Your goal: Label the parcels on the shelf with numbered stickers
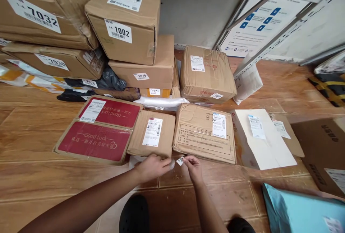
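Note:
My left hand and my right hand meet low over the wooden floor, just in front of a row of parcels. Between their fingertips is a small white sticker label, pinched by my right hand; the left fingers are curled close beside it, holding something pale I cannot make out. Just beyond the left hand lies a small brown parcel with a white shipping label. Past the right hand lies a flat cardboard box with printed text.
Two red "Good Luck" boxes lie at the left. Numbered cartons are stacked behind, by a grey wall. A white mailer, a brown carton and a teal bag are at the right. My dark shoes show at the bottom.

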Action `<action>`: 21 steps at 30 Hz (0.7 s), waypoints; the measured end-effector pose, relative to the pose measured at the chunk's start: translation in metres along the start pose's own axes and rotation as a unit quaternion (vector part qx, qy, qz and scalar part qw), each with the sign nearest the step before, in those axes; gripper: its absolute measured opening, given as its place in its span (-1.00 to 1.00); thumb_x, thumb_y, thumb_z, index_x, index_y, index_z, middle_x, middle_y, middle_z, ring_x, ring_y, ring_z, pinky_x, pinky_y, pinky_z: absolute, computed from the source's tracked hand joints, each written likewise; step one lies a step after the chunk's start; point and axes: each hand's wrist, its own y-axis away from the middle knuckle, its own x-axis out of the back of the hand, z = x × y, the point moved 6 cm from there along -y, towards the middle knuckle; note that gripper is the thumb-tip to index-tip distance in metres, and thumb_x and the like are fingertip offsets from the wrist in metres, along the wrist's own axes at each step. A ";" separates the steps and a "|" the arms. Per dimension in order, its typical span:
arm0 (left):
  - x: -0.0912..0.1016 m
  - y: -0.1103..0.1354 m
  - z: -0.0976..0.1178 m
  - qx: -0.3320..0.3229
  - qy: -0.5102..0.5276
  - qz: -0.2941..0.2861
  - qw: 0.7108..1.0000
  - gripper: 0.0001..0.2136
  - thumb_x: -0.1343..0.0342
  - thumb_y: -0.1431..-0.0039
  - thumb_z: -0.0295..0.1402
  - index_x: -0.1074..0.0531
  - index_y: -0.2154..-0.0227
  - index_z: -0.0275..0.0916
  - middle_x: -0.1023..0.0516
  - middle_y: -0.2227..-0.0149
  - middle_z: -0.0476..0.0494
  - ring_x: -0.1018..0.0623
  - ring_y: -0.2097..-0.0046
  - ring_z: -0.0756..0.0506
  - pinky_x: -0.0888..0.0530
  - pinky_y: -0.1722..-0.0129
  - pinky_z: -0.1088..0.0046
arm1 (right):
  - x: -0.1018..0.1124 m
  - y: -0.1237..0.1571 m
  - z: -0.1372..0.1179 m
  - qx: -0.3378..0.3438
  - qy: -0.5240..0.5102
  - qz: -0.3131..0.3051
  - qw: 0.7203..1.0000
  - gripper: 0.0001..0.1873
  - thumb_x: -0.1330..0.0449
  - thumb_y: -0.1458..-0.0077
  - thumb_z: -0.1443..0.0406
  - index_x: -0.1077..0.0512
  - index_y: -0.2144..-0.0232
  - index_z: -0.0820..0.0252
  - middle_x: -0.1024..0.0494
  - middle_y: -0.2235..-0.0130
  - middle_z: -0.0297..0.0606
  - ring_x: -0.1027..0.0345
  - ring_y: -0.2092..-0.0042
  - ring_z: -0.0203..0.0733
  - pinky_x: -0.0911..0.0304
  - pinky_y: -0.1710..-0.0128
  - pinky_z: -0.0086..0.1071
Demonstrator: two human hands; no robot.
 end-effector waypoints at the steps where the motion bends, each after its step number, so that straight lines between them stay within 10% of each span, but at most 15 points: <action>1: -0.001 -0.002 0.000 -0.015 -0.034 0.000 0.999 -0.80 -0.08 -0.22 -0.56 -0.47 0.16 -0.19 -0.50 -0.08 -0.15 -0.50 0.30 -0.03 -0.32 0.38 0.43 | 0.002 -0.006 -0.004 -0.002 0.009 -0.018 1.000 -0.66 -0.46 0.13 0.11 -0.51 0.49 0.25 -0.59 0.44 -0.28 -0.45 0.35 -0.20 -0.39 0.20 -0.26; 5: 0.005 0.000 0.004 -0.068 -0.159 0.037 0.984 -0.88 -0.11 -0.17 -0.55 -0.46 0.26 -0.26 -0.39 -0.23 -0.21 -0.50 0.34 -0.03 -0.30 0.46 0.41 | 0.002 -0.003 -0.009 -0.006 0.040 -0.047 0.998 -0.69 -0.21 -0.24 0.12 -0.47 0.18 0.28 -0.55 0.19 -0.25 -0.46 0.22 -0.24 -0.44 0.17 -0.27; 11: -0.027 0.082 0.041 -0.319 0.002 0.052 0.946 -0.73 -0.21 -0.09 -0.22 -0.28 0.57 -0.20 -0.41 0.50 0.04 -0.34 0.60 0.02 -0.08 0.68 0.34 | -0.033 0.039 0.027 -0.027 0.075 -0.123 0.989 -0.51 -0.35 0.01 -0.07 -0.43 0.47 0.25 -0.41 0.55 -0.44 -0.25 0.55 -0.38 -0.24 0.53 -0.47; 14: -0.045 0.118 0.050 -0.281 0.036 0.099 0.954 -0.67 -0.20 -0.13 -0.18 -0.24 0.61 -0.18 -0.32 0.58 0.05 -0.29 0.61 0.01 -0.08 0.69 0.34 | -0.062 0.047 0.051 -0.011 0.093 -0.114 0.989 -0.50 -0.45 0.25 -0.10 -0.45 0.55 0.17 -0.45 0.57 -0.38 -0.30 0.52 -0.28 -0.26 0.49 -0.40; 21: -0.021 0.135 0.050 -0.189 0.018 0.173 0.966 -0.73 -0.04 -0.29 -0.26 -0.28 0.53 -0.19 -0.35 0.52 -0.01 -0.23 0.54 -0.02 -0.09 0.59 0.33 | -0.099 0.052 0.078 0.067 0.106 0.114 0.986 -0.60 -0.28 -0.03 -0.07 -0.47 0.36 0.13 -0.55 0.36 -0.24 -0.40 0.30 -0.14 -0.33 0.19 -0.26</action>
